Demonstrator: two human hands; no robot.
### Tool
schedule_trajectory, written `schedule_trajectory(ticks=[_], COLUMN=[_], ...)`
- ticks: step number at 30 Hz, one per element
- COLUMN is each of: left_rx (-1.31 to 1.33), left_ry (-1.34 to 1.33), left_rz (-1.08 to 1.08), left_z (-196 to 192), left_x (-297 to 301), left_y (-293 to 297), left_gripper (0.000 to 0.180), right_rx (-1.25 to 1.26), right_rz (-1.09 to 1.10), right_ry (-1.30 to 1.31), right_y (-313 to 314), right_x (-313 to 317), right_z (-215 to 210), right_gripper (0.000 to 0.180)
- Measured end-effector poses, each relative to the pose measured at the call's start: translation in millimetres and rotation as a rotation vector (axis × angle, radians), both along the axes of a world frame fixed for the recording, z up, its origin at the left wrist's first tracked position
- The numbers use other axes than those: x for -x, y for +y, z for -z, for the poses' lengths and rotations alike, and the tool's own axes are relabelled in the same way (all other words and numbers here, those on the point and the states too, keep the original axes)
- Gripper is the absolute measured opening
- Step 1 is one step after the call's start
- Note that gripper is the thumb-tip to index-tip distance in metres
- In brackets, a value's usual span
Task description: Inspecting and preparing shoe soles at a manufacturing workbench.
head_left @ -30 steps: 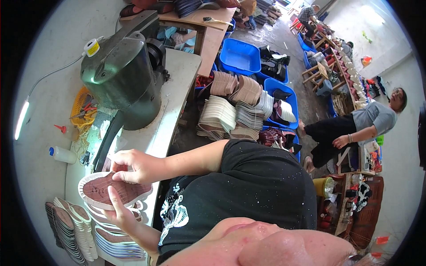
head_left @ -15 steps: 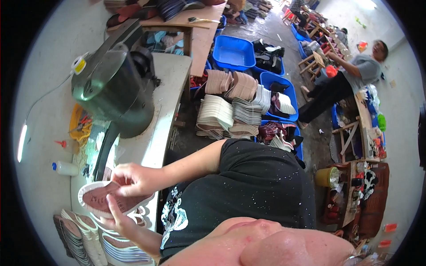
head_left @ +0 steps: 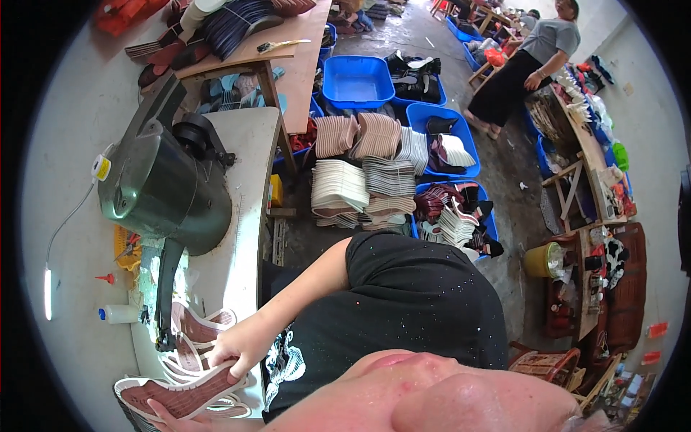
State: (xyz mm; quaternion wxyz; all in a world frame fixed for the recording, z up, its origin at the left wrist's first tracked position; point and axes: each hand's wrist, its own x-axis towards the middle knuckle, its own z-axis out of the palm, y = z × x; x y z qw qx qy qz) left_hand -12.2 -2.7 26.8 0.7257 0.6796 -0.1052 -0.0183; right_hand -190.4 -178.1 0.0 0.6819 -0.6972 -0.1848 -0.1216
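Note:
A shoe sole (head_left: 173, 394) with a reddish-brown top and a white rim lies tilted between my hands at the lower left. My right hand (head_left: 241, 349) pinches its inner end, thumb on top. Below, my left hand (head_left: 180, 421) holds the sole's lower edge from beneath, mostly hidden by it and by the picture's rim. More white-rimmed soles (head_left: 198, 327) lie on the white machine table (head_left: 248, 237) just beyond my right hand. The dark green sewing machine (head_left: 169, 191) stands over them, its narrow arm (head_left: 167, 288) coming down close to these soles.
Stacks of soles (head_left: 338, 189) stand on the floor beside blue tubs (head_left: 358, 81). A wooden table (head_left: 299, 79) bears more soles and a brush (head_left: 283, 46). A white bottle (head_left: 119, 314) is by the wall. Another person (head_left: 536, 61) stands at the far right.
The sole has come down and nearer with both hands, uncovering loose soles under the machine arm. My right hand now grips its end. The other person has shifted and turned. The whole view has shifted.

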Motion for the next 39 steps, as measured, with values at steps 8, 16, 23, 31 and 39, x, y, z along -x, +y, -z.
schedule_trajectory(ticks=[8,16,23,31,39], left_rx=[0.021,0.037,0.029,0.028,0.057], left_ry=[0.028,0.043,0.055,0.074,0.094], left_rz=[0.005,-0.004,-0.028,-0.026,-0.006], left_z=[-4,-5,-7,-18,-17], left_x=[20,8,11,15,25], left_y=[-6,7,21,17,15], left_gripper=[0.054,0.054,0.054,0.054,0.054], right_rx=[0.016,-0.02,-0.014,0.044,0.095], right_rz=[-0.035,-0.087,-0.131,-0.089,-0.124], right_ry=[-0.017,0.06,0.027,0.002,0.027], right_y=[-2,-1,1,9,13], right_x=[5,3,3,-4,-5], right_z=[0,2,-2,5,9], right_gripper=[0.02,0.018,0.018,0.017,0.018])
